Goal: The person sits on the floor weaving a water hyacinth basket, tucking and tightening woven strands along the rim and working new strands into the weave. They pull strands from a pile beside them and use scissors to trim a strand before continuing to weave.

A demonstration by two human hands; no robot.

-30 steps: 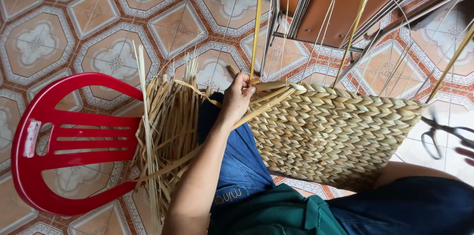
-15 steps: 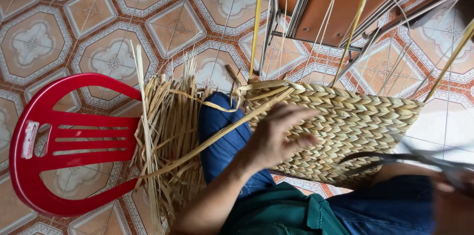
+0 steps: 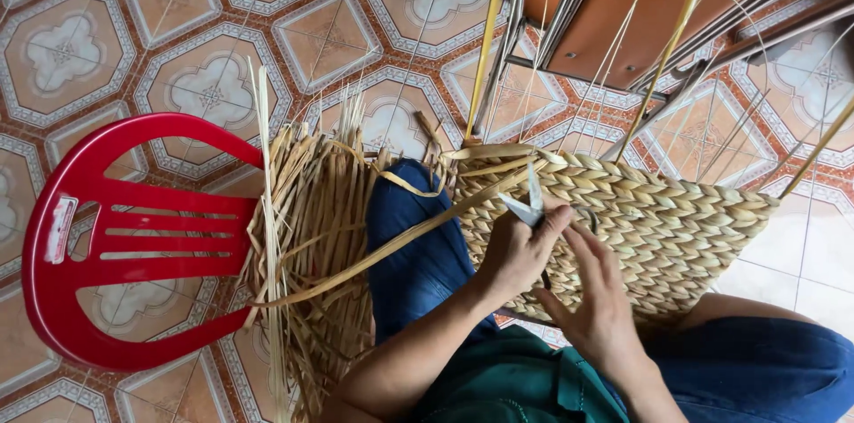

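Scissors [image 3: 532,201] are held up over the woven basket [image 3: 658,227], which is laid across the person's lap, on the legs in blue trousers [image 3: 418,254]. The blades are pointed up and away, close to a long straw strip [image 3: 391,245] that is stretched from the basket's top edge down to the left. The scissors are gripped by the left hand [image 3: 520,254], whose fingers are curled around the handles. The right hand [image 3: 600,307] is laid just beside them, with its fingers stretched toward the handles and the basket; whether anything is gripped by it cannot be told.

The basket is probably kept on the lap so that it stays still and its loose ends can be reached. The blades seem to be brought near the strip because it sticks out from the weave.

A bundle of loose straw [image 3: 311,236] is spread over the left knee and hangs down to the tiled floor [image 3: 178,32]. A red plastic chair [image 3: 107,236] is seen lying on its side next to the straw. Brown chairs with metal legs [image 3: 623,14] are set at the top.

The scissor handles are mostly hidden by the hands, so it cannot be seen how wide the blades are opened. The bottom of the basket is covered by the arms. The brown chairs are cut off by the top edge, and a few thin yellow strips [image 3: 487,40] are cut off there too.
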